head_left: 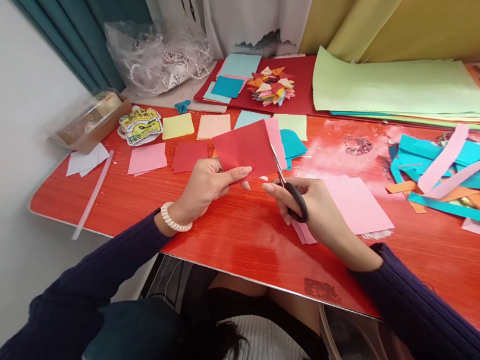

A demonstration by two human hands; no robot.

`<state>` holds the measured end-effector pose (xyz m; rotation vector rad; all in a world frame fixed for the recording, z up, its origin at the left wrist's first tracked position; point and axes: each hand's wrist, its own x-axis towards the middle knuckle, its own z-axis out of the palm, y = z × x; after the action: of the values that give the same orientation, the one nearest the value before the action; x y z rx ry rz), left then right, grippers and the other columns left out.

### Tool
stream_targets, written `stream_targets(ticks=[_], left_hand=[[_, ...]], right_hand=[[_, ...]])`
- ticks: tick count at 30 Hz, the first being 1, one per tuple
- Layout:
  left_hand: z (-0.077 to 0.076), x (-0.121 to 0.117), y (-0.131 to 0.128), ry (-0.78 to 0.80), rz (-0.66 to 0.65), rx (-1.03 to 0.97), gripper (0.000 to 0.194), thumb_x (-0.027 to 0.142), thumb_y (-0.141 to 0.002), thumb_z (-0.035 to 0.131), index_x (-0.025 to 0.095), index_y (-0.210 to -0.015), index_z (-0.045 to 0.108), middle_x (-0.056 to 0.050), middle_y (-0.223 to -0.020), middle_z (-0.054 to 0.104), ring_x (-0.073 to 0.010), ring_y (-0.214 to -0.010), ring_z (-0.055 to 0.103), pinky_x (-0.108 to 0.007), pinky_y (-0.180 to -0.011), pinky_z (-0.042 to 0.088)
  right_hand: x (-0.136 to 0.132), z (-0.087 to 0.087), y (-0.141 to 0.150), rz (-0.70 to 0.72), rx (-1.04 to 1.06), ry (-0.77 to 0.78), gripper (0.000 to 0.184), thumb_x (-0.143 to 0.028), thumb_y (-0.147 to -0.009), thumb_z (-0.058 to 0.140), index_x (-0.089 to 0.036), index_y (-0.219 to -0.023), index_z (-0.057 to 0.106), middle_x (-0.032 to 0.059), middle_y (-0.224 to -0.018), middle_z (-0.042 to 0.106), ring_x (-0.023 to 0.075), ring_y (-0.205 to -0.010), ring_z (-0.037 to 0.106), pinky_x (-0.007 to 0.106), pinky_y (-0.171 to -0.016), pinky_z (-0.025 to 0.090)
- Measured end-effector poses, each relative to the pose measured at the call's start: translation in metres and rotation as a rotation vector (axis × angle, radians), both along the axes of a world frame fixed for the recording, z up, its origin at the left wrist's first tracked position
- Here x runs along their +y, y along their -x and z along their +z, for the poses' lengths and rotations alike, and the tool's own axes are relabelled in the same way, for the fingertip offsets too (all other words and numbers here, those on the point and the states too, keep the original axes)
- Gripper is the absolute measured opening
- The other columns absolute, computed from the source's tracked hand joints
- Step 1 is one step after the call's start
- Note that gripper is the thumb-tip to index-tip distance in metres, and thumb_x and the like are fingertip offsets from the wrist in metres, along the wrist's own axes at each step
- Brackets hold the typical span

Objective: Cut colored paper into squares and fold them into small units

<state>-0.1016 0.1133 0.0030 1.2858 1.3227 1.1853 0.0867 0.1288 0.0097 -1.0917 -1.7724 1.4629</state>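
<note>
My left hand (207,186) pinches a sheet of red paper (245,147) by its near edge, thumb on top, holding it above the table. A pink piece (276,140) shows behind the sheet's right side. In my right hand (308,205) is a pair of scissors (293,200) with black handles. Their blades lie along the red sheet's right edge; I cannot tell how far apart they are. Under and beside my right hand lie pink sheets (356,203). Small stacks of pink (148,158), red (189,156) and yellow (178,126) paper sit left of the held sheet.
Blue, orange and pink paper strips (458,170) are heaped at the right. Large light green sheets (406,90) lie along the back, beside a folded-paper ring (272,85). A plastic bag of beads (158,62) and a box (93,119) stand at the left.
</note>
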Motion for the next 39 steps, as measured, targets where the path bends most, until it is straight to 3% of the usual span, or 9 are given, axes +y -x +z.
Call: stream_targets(ticks=[5,13,17,23,39], left_hand=[[0.0,-0.002,-0.003,0.027,-0.02,0.02,0.033,0.042,-0.072,0.067,0.014,-0.054,0.065,0.005,-0.037,0.031,-0.0026,-0.036,0.018,-0.023,-0.037,0.01],[0.0,-0.003,-0.006,0.062,-0.026,0.002,0.037,0.041,-0.071,0.067,0.013,-0.049,0.061,0.003,-0.039,0.041,-0.0021,-0.036,0.019,-0.022,-0.036,0.01],[-0.001,-0.004,-0.008,0.075,-0.039,0.008,0.036,0.042,-0.07,0.068,0.014,-0.049,0.062,0.004,-0.037,0.038,-0.002,-0.035,0.017,-0.022,-0.036,0.009],[-0.003,-0.004,-0.01,0.075,-0.028,0.011,0.04,0.044,-0.07,0.068,0.014,-0.046,0.058,0.0,-0.044,0.051,-0.0014,-0.034,0.02,-0.023,-0.035,0.01],[-0.006,-0.006,-0.013,0.089,-0.078,0.06,0.038,0.047,-0.071,0.065,0.013,-0.054,0.062,0.0,-0.044,0.051,-0.0018,-0.034,0.02,-0.022,-0.034,0.01]], right_hand=[[0.0,-0.002,0.001,-0.023,0.035,0.073,0.048,-0.061,-0.076,0.052,-0.017,-0.056,0.051,-0.0012,-0.05,0.051,0.0072,-0.041,0.046,0.023,-0.042,0.031],[0.0,-0.002,0.001,-0.031,0.041,0.081,0.049,-0.06,-0.075,0.054,-0.018,-0.053,0.049,-0.0014,-0.046,0.049,0.0075,-0.04,0.044,0.024,-0.044,0.032],[0.0,-0.003,0.001,-0.035,0.032,0.088,0.05,-0.061,-0.076,0.051,-0.017,-0.052,0.051,-0.0002,-0.044,0.05,0.0086,-0.041,0.046,0.025,-0.046,0.032],[0.001,-0.005,0.001,-0.059,0.031,0.093,0.049,-0.06,-0.075,0.055,-0.017,-0.051,0.05,-0.0003,-0.044,0.05,0.0079,-0.04,0.044,0.024,-0.043,0.031],[0.001,-0.012,0.002,-0.087,0.097,0.091,0.051,-0.061,-0.077,0.051,-0.017,-0.052,0.05,-0.0008,-0.043,0.049,0.007,-0.039,0.044,0.023,-0.043,0.03]])
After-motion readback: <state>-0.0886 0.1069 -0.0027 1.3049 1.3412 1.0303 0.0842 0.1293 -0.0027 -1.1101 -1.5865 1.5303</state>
